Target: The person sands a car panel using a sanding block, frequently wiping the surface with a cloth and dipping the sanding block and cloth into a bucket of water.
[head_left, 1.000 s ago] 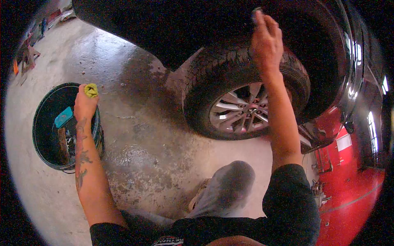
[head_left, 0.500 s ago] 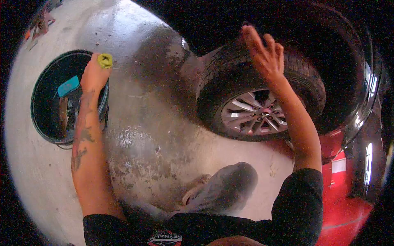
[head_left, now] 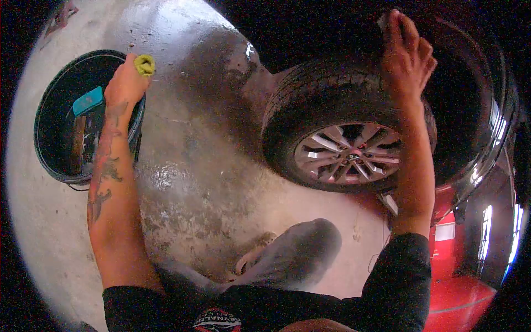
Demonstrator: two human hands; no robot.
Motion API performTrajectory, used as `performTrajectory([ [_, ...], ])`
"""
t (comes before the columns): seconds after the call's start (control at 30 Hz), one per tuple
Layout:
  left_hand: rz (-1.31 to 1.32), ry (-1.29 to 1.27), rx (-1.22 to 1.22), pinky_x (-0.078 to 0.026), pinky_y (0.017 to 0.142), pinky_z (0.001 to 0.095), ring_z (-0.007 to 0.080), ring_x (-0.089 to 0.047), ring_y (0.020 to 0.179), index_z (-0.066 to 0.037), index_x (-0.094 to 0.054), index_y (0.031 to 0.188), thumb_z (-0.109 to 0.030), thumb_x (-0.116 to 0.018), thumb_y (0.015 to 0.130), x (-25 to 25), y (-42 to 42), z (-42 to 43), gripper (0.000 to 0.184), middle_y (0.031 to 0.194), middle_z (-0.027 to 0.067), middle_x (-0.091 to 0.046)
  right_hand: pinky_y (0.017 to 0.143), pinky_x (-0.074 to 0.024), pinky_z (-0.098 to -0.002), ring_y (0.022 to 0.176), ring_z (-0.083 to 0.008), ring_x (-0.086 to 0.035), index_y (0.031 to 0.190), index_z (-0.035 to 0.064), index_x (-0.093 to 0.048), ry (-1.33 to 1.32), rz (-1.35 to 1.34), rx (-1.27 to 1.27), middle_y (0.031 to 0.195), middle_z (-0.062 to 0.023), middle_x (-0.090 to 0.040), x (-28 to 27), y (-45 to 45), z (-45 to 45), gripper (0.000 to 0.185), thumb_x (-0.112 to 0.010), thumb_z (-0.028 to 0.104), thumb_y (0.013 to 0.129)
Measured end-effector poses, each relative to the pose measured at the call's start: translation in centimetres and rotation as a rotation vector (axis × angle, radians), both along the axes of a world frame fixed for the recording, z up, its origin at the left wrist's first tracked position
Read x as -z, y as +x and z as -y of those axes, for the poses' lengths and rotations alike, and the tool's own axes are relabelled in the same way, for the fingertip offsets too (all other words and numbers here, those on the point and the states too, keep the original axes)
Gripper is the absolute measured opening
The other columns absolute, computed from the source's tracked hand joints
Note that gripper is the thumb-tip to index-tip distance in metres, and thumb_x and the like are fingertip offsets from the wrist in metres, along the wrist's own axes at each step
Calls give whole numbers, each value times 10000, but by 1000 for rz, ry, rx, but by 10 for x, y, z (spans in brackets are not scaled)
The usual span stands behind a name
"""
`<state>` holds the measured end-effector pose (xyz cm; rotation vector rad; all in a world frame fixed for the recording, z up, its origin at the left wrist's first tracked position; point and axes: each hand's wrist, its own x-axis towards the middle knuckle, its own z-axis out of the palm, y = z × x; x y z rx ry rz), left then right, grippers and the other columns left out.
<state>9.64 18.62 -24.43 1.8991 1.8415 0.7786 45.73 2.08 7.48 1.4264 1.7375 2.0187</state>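
Note:
My left hand (head_left: 127, 83) is closed around a bunched yellow-green cloth (head_left: 145, 65), over the right rim of a dark bucket (head_left: 54, 130). Inside the bucket are a flat turquoise block (head_left: 88, 100) and a brown wooden-looking piece (head_left: 78, 145); my forearm covers part of the inside. My right hand (head_left: 410, 58) is up in the dark wheel arch (head_left: 462, 105), above the tyre (head_left: 315, 94) with its silver alloy wheel (head_left: 354, 152). Its fingers are bent together, and a small greyish bit shows at their tips, too dark to name.
Red car bodywork (head_left: 456, 293) and glossy dark trim (head_left: 500, 144) stand close on my right. Wet, stained concrete floor (head_left: 193, 149) lies between bucket and wheel. My bent knee (head_left: 318, 238) is below the wheel.
My right hand has moved right and slightly up inside the wheel arch. The left hand keeps the cloth at the bucket's rim, and the whole view has shifted slightly.

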Motion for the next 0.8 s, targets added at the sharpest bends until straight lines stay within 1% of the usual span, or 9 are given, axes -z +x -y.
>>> performTrajectory([
  [0.1, -83, 18, -14, -511, 845, 508, 411, -619, 1053, -131, -522, 1219, -333, -671, 824, 6, 1, -8, 468, 1132, 191, -649, 852, -454, -435, 1119, -265, -494, 1442, 340, -422, -36, 27, 117, 1470, 116, -390, 17, 2, -4, 689, -580, 116, 810],
  [0.2, -85, -8, -17, -513, 846, 514, 405, -624, 1050, -120, -517, 1225, -342, -674, 821, 1, 4, -8, 487, 1123, 185, -653, 828, -441, -385, 1104, -228, -487, 1468, 325, -397, -386, 124, 192, 1529, 129, -324, 77, 7, -13, 794, -585, 95, 732],
  [0.23, -88, -17, -21, -513, 846, 514, 405, -624, 1050, -120, -517, 1225, -342, -674, 821, 0, 5, -7, 487, 1123, 185, -653, 747, -442, -336, 1060, -212, -491, 1418, 224, -475, -412, 276, 28, 1501, 92, -362, 95, 15, -18, 613, -535, 181, 809],
  [0.37, -22, 34, -42, -516, 846, 502, 399, -628, 1045, -128, -519, 1232, -340, -669, 821, 4, 6, -3, 486, 1119, 185, -654, 791, -420, -326, 1073, -222, -467, 1447, 185, -445, -532, 264, 2, 1510, 64, -350, 163, 18, -38, 701, -580, 141, 761],
  [0.43, -3, 27, -55, -517, 846, 498, 397, -629, 1044, -138, -521, 1234, -339, -670, 818, 8, 2, -3, 485, 1120, 183, -654, 798, -399, -323, 1066, -218, -463, 1370, 109, -523, -662, 297, 7, 1482, 41, -371, 179, 9, -45, 605, -578, 174, 772],
  [0.67, 98, 60, -63, -514, 864, 495, 399, -620, 1064, -152, -526, 1241, -365, -672, 809, 15, 0, -4, 503, 1149, 185, -641, 895, -342, -338, 1089, -225, -448, 1115, 109, -690, -656, 366, -1, 1275, -34, -519, 219, -27, -88, 354, -569, 223, 803],
  [0.73, 98, 41, -66, -512, 867, 496, 403, -618, 1067, -147, -526, 1242, -366, -672, 806, 13, -3, -2, 509, 1157, 187, -636, 949, -303, -395, 1110, -239, -444, 1090, 113, -710, -745, 507, 459, 1180, -59, -555, 221, -68, -96, 341, -557, 262, 824],
  [0.77, 87, 14, -46, -514, 869, 499, 400, -622, 1063, -149, -516, 1258, -334, -699, 783, 10, -5, -4, 541, 1157, 188, -644, 955, -299, -400, 1112, -243, -444, 1081, 115, -714, -759, 517, 542, 1176, -61, -556, 228, -71, -105, 339, -555, 270, 825],
  [0.8, 77, -11, -22, -516, 872, 502, 396, -626, 1058, -152, -506, 1275, -301, -726, 760, 8, -5, -4, 579, 1158, 189, -651, 962, -295, -404, 1115, -246, -444, 1072, 118, -718, -697, 464, 408, 1173, -62, -557, 243, -53, -119, 338, -553, 279, 825],
])
